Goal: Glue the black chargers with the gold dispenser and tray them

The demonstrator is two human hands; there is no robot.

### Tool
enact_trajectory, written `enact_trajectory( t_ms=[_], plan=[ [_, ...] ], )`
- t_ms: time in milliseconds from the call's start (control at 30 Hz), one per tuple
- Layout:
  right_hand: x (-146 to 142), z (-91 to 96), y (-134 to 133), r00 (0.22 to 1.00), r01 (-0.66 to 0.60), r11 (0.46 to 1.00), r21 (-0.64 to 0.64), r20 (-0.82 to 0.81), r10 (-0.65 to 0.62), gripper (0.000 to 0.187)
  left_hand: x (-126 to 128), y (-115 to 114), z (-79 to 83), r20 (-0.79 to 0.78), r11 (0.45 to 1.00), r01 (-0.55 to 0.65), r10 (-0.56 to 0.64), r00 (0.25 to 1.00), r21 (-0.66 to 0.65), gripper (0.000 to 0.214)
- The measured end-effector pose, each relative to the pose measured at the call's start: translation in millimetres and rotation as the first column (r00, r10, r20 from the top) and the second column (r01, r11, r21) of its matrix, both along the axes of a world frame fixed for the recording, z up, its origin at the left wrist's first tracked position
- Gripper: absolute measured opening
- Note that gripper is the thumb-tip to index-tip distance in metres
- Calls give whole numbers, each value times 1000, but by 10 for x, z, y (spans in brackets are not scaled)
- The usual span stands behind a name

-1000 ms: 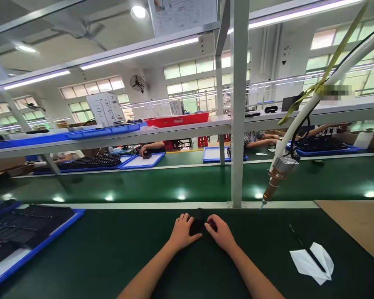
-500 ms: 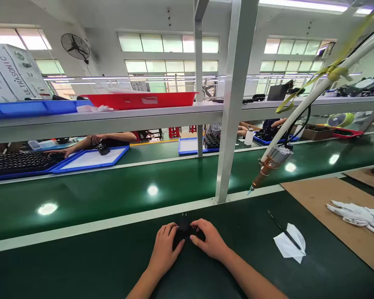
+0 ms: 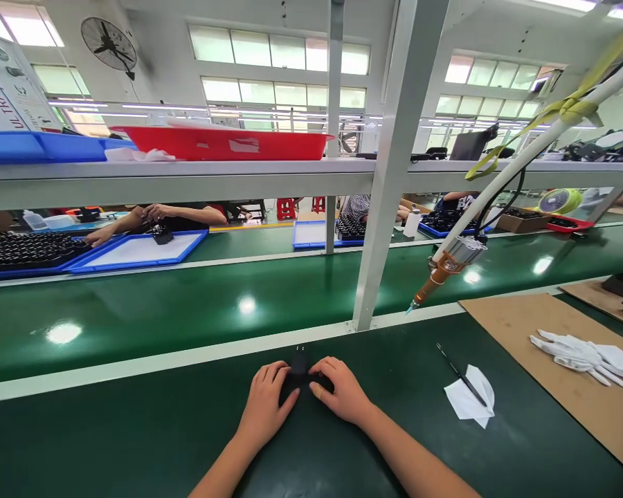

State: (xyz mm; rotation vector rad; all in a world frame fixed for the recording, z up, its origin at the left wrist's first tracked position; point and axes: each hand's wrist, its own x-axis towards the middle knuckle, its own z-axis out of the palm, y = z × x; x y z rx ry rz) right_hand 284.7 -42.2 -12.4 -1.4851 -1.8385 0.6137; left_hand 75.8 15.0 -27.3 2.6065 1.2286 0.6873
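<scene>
A small black plug-like part (image 3: 299,371) with two prongs at its far end rests on the green work mat (image 3: 135,443). My left hand (image 3: 264,402) is curled round its left side and my right hand (image 3: 340,389) is curled round its right side, so both grip it between them. Most of the part is hidden under my fingers.
A hanging tool with a copper tip (image 3: 436,277) dangles right of the metal post (image 3: 384,207). A white cloth with a thin black stick (image 3: 470,395) lies to the right, then cardboard (image 3: 550,373) with white gloves (image 3: 586,356). Beyond the conveyor belt (image 3: 187,311), other people's hands work at blue trays (image 3: 135,250).
The view has swung right and slightly down; the blue tray of black parts at the left has left the picture and the gloves have come in. Both hands stay on the black part.
</scene>
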Motion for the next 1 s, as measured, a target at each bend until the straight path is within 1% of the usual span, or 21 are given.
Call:
enact_trajectory(
  t_ms=[133, 267, 467, 600, 700, 1000],
  plan=[
    [-1, -21, 7, 1000, -7, 1000, 25, -2, 7, 22, 1, 10, -13, 1, 1000, 4, -5, 1000, 15, 29],
    [-17, -32, 9, 1000, -3, 1000, 23, 5, 3, 20, 3, 19, -24, -1, 999, 2, -2, 1000, 34, 28],
    [-32, -54, 20, 1000, 27, 999, 33, 11, -28, 20, -24, 90, -139, 25, 995, -4, 2, 1000, 104, 30],
    [-33, -67, 44, 999, 36, 999, 38, 6, -37, 20, -25, 137, -195, 35, 993, -8, 4, 999, 122, 30],
    [-34, -66, 52, 999, 32, 998, 47, 4, -33, 20, -21, 141, -188, 33, 993, -11, 7, 999, 117, 31],
    [-18, -35, 28, 1000, 20, 999, 38, 18, -21, 19, -2, 91, -91, 34, 998, -15, 13, 999, 68, 31]
  ],
)
